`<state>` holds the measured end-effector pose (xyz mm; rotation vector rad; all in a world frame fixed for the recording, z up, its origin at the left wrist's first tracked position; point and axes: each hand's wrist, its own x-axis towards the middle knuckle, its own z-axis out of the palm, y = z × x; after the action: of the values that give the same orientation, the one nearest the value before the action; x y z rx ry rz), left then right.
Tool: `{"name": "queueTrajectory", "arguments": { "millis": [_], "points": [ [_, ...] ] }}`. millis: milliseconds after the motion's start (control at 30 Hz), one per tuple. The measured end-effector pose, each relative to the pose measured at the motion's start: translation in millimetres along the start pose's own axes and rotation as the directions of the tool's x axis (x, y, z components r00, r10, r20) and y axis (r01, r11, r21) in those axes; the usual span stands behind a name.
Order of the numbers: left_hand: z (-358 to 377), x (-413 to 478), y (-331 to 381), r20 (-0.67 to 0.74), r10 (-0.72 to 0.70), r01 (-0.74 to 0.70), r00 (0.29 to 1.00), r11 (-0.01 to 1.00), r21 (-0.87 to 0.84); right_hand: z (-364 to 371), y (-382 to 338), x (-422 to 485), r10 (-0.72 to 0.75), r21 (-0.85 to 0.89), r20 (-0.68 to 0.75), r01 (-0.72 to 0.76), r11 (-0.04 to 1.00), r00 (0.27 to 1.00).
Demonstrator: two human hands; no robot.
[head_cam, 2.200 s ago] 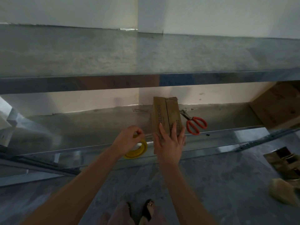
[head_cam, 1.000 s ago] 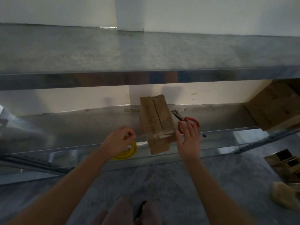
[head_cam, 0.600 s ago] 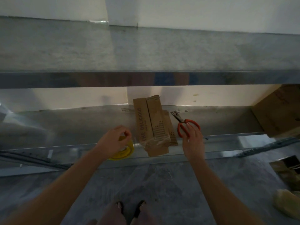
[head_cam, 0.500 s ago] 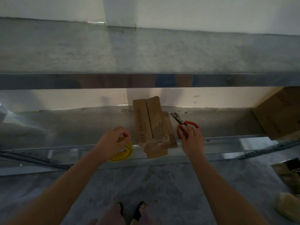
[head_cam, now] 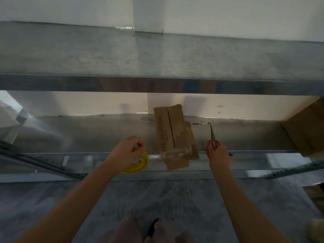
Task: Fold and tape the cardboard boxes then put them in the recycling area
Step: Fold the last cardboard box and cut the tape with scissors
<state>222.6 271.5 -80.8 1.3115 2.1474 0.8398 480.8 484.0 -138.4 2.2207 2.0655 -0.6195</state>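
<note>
A flattened brown cardboard box (head_cam: 172,132) printed "THE DELICIOUS" lies on the lower metal shelf (head_cam: 87,134), its near end wrapped in clear tape and hanging over the shelf's front lip. Left of the box, my left hand (head_cam: 125,152) grips a yellow roll of tape (head_cam: 138,163) at the shelf edge. To the box's right, my right hand (head_cam: 220,156) holds the red-handled scissors (head_cam: 213,140) by the handles, blades pointing away from me.
An upper metal shelf (head_cam: 157,57) runs across above. A large cardboard box (head_cam: 308,127) stands at the right end of the lower shelf. More cardboard lies on the grey floor (head_cam: 175,199) at the far right. My feet show at the bottom.
My right hand left the folded box, moved right and took hold of the scissors, turning them upright. My left hand stayed on the tape roll.
</note>
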Motion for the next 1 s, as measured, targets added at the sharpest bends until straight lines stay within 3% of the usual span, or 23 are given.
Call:
{"name": "queueTrajectory", "arguments": {
  "millis": [133, 267, 500, 567, 667, 767, 867, 1000],
  "points": [
    [-0.5, -6.5, -7.1, 0.025, -0.020, 0.020, 0.999, 0.999, -0.029, -12.8, 28.1, -71.4, -0.080, 0.325, -0.115, 0.114, 0.939, 0.990],
    [2.1, -11.3, -16.9, 0.068, -0.039, 0.040, 0.997, 0.999, -0.008, -9.0, 34.4, -154.0, -0.132, 0.365, -0.137, 0.174, 0.915, 0.982],
    [4.2, -17.0, -21.2, 0.098, -0.051, 0.053, 0.994, 0.998, -0.026, 10.1, 7.3, -243.7, -0.241, 0.450, -0.029, 0.228, 0.863, 0.970],
    [2.2, -17.3, -19.5, 0.099, -0.065, 0.070, 0.993, 0.997, -0.040, 19.7, 6.0, -254.9, -0.253, 0.536, 0.065, 0.180, 0.825, 0.965],
    [-2.6, -15.3, -17.8, 0.084, -0.064, 0.066, 0.994, 0.998, -0.022, 30.1, 7.1, -261.3, -0.264, 0.704, 0.314, -0.038, 0.709, 0.912],
    [-6.0, -12.5, -17.9, 0.097, -0.061, 0.062, 0.993, 0.998, -0.006, 32.5, 3.5, -256.3, -0.265, 0.684, 0.478, -0.166, 0.711, 0.837],
    [-6.8, -12.5, -18.5, 0.100, -0.052, 0.054, 0.994, 0.998, -0.015, 26.4, -5.7, -252.6, -0.264, 0.668, 0.563, -0.244, 0.703, 0.783],
    [-7.1, -13.1, -17.9, 0.107, -0.043, 0.046, 0.993, 0.999, -0.024, 19.2, -15.9, -246.7, -0.281, 0.709, 0.583, -0.309, 0.634, 0.762]
  ]
}}
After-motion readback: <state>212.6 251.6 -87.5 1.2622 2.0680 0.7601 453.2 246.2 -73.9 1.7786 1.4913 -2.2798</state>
